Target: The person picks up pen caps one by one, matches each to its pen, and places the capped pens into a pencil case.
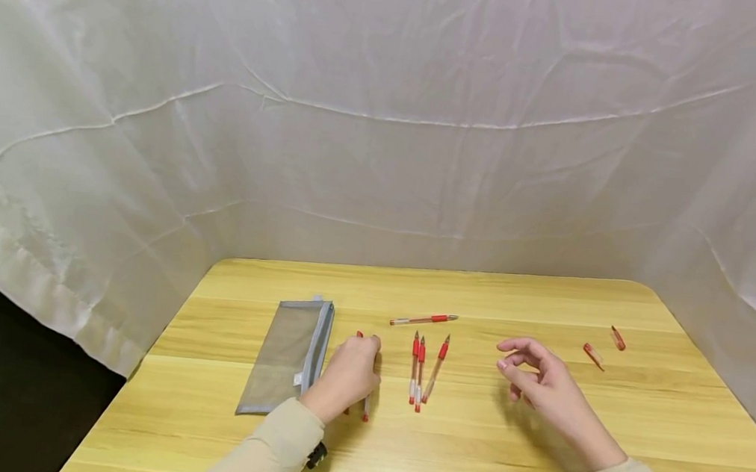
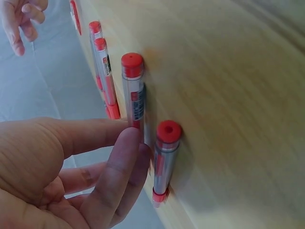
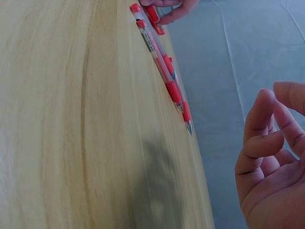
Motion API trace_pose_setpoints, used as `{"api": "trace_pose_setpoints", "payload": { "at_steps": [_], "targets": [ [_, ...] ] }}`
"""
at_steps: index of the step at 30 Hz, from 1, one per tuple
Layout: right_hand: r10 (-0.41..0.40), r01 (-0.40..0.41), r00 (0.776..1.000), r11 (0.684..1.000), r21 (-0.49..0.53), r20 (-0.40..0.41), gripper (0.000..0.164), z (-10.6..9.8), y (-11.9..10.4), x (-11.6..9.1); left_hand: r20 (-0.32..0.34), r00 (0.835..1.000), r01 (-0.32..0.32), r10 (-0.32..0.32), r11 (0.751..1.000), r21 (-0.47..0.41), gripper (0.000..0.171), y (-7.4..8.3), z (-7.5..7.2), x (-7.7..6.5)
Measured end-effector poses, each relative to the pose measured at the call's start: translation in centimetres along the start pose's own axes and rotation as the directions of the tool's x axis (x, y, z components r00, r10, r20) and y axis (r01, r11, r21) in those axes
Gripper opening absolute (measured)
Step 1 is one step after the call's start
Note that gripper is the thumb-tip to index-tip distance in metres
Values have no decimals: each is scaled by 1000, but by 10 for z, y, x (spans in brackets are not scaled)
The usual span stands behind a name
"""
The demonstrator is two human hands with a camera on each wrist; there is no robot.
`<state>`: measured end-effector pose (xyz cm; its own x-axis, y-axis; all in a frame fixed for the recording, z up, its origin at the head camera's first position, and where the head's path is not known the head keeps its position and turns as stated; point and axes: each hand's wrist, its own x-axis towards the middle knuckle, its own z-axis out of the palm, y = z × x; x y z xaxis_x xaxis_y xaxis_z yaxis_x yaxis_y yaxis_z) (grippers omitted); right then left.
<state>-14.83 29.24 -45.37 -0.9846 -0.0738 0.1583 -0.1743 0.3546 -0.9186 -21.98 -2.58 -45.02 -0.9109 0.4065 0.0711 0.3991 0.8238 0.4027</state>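
Though hidden overhead — pinched pen [image 2: 133, 83] label [image 2: 137, 106]

Six pens [image 1: 420, 375], two caps [image 1: 593, 356], one pouch [image 1: 278, 358]

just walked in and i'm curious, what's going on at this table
A person is handling pens at a wooden table. Their left hand pinches a red pen, with another pen lying beside it; a grey mesh pouch lies to the left of that hand. The right hand hangs over the table, holding nothing. Three bare-tipped pens lie between the hands, a crosswise pen lies behind them, and two red caps lie off to the right.
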Motion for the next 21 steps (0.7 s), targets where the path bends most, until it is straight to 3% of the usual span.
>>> {"api": "trace_pose_setpoints", "payload": {
  "at_steps": [16,21],
  "targets": [
    [4,-4,1000,1000,-11,-9,33,-5,5,1,9,1000,-9,9,1000,8,17,-2,-4,-2],
    [0,-1,1000,1000,-14,-9,33,-7,6,2,17,1000,-17,17,999,-40,16,-2,-7,-1]
  ]
}}
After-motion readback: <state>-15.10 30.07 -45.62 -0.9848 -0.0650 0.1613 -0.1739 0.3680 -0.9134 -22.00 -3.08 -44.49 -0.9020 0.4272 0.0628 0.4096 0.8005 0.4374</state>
